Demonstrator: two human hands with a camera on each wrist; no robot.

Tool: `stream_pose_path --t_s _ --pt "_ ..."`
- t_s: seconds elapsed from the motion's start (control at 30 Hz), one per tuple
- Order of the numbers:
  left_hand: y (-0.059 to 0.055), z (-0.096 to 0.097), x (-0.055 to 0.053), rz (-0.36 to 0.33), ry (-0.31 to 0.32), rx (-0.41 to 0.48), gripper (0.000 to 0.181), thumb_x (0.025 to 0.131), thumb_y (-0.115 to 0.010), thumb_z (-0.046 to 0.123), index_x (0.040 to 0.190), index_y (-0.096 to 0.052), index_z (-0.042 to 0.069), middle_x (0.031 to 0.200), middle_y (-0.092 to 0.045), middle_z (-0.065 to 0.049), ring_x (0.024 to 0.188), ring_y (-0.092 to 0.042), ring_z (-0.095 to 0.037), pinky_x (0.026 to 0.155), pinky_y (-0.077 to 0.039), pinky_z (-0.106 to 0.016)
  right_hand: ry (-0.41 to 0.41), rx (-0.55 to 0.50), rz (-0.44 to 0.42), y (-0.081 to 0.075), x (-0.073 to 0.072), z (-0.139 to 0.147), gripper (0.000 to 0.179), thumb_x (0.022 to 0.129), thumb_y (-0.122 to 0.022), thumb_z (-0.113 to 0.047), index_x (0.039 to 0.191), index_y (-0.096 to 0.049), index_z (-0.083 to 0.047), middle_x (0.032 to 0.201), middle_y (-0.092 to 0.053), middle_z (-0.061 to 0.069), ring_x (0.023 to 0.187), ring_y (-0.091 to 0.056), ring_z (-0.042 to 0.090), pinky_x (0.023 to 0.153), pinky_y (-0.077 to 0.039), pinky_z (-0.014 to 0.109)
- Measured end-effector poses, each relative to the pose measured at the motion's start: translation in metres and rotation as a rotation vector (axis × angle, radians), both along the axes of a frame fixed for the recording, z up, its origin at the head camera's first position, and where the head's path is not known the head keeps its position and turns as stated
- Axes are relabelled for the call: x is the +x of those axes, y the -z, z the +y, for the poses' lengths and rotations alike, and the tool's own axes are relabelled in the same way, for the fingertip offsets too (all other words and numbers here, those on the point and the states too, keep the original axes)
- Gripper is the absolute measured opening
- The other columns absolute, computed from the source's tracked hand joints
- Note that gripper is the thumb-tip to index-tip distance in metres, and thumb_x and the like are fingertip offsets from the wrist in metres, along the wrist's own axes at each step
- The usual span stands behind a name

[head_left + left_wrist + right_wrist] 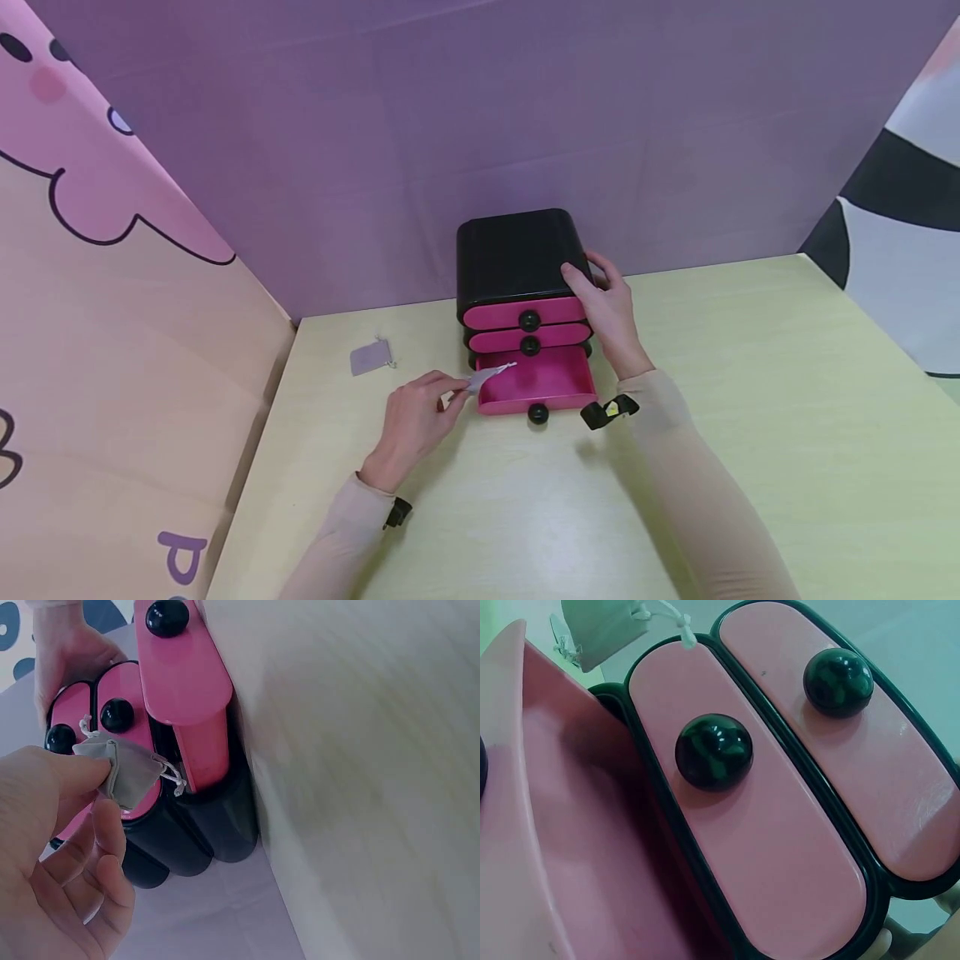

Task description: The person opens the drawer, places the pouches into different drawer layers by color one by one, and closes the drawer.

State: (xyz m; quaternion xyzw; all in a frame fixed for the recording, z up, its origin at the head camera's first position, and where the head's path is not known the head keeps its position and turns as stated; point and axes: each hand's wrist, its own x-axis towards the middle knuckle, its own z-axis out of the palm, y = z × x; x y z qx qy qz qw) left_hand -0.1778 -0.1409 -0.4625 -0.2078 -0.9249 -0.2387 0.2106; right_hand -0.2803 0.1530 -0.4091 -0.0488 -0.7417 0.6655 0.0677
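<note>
My left hand pinches a small grey drawstring pouch between thumb and fingertips. In the head view the pouch is at the left edge of the pulled-out bottom drawer, its cord ends over the drawer's opening. The drawer is pink with a round black knob, and its visible floor is bare. Above it, the two upper drawers of the black mini drawer cabinet are closed. With the thumb on the top edge and the fingers at the side, my right hand grips the cabinet's right side.
A second grey drawstring pouch lies flat on the pale wooden table, left of the cabinet. Behind the cabinet stands a purple cloth wall. Printed panels border the table at left and right.
</note>
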Motion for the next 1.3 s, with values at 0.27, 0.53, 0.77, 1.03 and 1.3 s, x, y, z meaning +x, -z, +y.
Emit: stream_pose_path --t_s 0.27,0.53,0.77,1.03,1.3 --pt "0.002 0.009 -0.001 -0.026 0.011 0.029 0.014 0.092 -0.085 0.020 0.106 -0.086 0.016 0.097 -0.082 0.002 0.056 -0.057 -0.005 0.053 -0.039 -0.017 -0.002 -0.003 0.000 0.000 0.000 -0.001 0.076 0.099 -0.063 -0.058 0.165 -0.039 -0.029 0.153 -0.051 0.018 0.127 -0.054 0.026 0.113 -0.047 0.048" --pt "0.007 0.016 -0.005 -0.061 0.008 0.013 0.015 0.091 -0.086 0.025 0.105 -0.087 0.020 0.098 -0.083 0.003 0.057 -0.053 -0.003 0.055 -0.037 -0.018 -0.005 -0.006 0.003 0.000 0.001 -0.001 0.076 0.099 -0.064 -0.057 0.165 -0.039 -0.028 0.154 -0.050 0.018 0.130 -0.052 0.028 0.116 -0.044 0.051" --pt "0.009 0.023 -0.011 -0.080 0.036 0.016 0.015 0.092 -0.085 0.025 0.106 -0.086 0.020 0.102 -0.083 0.002 0.059 -0.057 -0.004 0.057 -0.041 -0.017 -0.002 -0.005 0.000 0.001 0.000 -0.001 0.077 0.099 -0.064 -0.059 0.164 -0.039 -0.027 0.154 -0.050 0.017 0.131 -0.052 0.028 0.117 -0.045 0.051" --pt "0.010 0.028 -0.017 -0.116 0.085 0.034 0.013 0.093 -0.084 0.021 0.105 -0.085 0.017 0.094 -0.081 0.001 0.068 -0.064 -0.008 0.060 -0.045 -0.018 0.005 -0.005 -0.006 0.002 0.000 0.000 0.078 0.099 -0.064 -0.059 0.165 -0.038 -0.026 0.155 -0.049 0.017 0.132 -0.051 0.030 0.119 -0.044 0.054" --pt "0.009 0.033 -0.020 -0.137 0.099 0.073 0.014 0.095 -0.082 0.017 0.108 -0.085 0.013 0.091 -0.081 -0.001 0.073 -0.068 -0.011 0.064 -0.048 -0.018 0.003 -0.005 -0.004 0.001 0.000 -0.001 0.077 0.099 -0.064 -0.059 0.165 -0.039 -0.027 0.154 -0.050 0.017 0.131 -0.052 0.029 0.118 -0.044 0.054"
